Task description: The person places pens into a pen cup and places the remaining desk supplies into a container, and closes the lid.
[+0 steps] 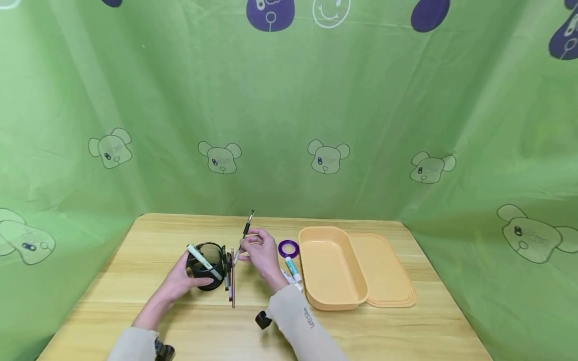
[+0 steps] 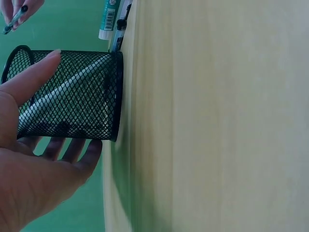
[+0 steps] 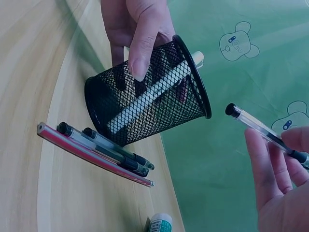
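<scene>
A black mesh pen holder (image 1: 212, 286) stands on the left part of the table, with a pale marker (image 1: 204, 261) leaning inside it. My left hand (image 1: 177, 282) grips the holder from its left side, thumb on the near wall and fingers round the other side. My right hand (image 1: 263, 253) pinches a clear-barrelled pen (image 3: 258, 126) with a dark grip, raised to the right of the holder. Beside the holder lie clear pens with black ends (image 3: 108, 147) and a reddish striped pencil (image 3: 87, 153), side by side.
Right of my right hand lie a purple tape roll (image 1: 288, 248) and a teal-and-white glue stick (image 1: 292, 269), with whitish items partly hidden by my wrist. Further right stands an orange box (image 1: 334, 263), beside its flat lid (image 1: 384, 271). A green curtain (image 1: 280, 190) hangs behind the table.
</scene>
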### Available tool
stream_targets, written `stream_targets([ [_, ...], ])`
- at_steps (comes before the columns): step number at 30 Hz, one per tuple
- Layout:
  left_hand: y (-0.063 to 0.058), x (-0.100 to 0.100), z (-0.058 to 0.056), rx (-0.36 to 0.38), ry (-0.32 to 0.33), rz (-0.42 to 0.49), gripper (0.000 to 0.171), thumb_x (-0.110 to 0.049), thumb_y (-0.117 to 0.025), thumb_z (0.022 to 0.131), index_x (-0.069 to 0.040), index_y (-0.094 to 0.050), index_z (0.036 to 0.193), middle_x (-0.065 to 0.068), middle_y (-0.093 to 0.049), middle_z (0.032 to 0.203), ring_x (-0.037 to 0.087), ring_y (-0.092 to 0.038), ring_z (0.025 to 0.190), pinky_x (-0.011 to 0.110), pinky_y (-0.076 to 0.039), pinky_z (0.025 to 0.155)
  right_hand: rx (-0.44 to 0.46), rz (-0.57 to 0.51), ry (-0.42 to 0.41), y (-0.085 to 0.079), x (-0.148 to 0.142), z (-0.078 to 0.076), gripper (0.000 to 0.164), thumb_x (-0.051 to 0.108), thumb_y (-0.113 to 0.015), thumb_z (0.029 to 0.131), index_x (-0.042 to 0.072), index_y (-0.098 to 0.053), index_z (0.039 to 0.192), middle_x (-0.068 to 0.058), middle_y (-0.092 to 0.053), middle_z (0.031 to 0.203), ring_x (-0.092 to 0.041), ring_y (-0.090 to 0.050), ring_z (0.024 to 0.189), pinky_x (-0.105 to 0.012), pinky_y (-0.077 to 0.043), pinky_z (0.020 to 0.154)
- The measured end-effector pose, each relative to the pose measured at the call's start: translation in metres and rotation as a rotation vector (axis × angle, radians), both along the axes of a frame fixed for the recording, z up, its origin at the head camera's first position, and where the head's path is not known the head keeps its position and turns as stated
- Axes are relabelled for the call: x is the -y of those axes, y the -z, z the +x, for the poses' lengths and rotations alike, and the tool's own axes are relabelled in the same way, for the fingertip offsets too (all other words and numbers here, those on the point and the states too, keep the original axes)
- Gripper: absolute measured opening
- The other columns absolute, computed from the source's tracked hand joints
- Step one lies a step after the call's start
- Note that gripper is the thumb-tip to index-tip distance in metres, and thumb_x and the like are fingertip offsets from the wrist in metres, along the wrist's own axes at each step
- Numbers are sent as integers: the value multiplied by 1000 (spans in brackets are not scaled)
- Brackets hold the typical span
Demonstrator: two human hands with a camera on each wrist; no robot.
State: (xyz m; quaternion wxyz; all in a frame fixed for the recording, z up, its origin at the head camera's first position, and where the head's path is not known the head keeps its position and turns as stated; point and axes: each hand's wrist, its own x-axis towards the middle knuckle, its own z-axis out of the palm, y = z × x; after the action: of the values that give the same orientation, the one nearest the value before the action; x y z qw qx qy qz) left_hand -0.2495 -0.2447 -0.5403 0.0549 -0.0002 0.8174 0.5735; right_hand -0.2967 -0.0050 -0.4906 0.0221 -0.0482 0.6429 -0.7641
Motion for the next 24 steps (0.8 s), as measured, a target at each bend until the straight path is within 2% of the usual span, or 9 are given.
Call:
stream_targets([
  [4, 1, -2, 0, -39, -8, 26, 107, -14, -93, 71, -17, -34, 160, 22, -32, 165, 51, -27, 151, 74, -19, 120, -18, -52, -21, -1, 3, 0, 34, -3, -71, 92, -3, -59, 124, -15, -69, 100, -17, -72, 76, -38, -66, 74],
  [11, 5, -7, -2, -47, -30, 13, 107, -18, -95, 70, -7, -34, 157, 23, -42, 159, 49, -33, 149, 68, -22, 123, -52, -77, -25, -2, 9, 2, 33, -3, -71, 92, -3, -57, 121, -15, -68, 101, -18, -73, 77, -36, -66, 77],
  [19, 4, -12, -2, -92, -60, -20, 105, -15, -97, 65, -4, -40, 152, 25, -54, 148, 46, -48, 139, 64, -33, 120, -56, -84, -29, 2, 19, 2, 30, -6, -71, 92, -3, -57, 119, -15, -69, 100, -17, -73, 77, -35, -66, 77],
  [24, 3, -13, -1, -96, -61, -29, 104, -14, -97, 65, -4, -41, 152, 27, -55, 146, 47, -50, 137, 65, -37, 117, -67, -48, -31, 6, 24, 3, 30, -6, -70, 92, -3, -57, 119, -15, -70, 100, -16, -73, 77, -33, -66, 77],
])
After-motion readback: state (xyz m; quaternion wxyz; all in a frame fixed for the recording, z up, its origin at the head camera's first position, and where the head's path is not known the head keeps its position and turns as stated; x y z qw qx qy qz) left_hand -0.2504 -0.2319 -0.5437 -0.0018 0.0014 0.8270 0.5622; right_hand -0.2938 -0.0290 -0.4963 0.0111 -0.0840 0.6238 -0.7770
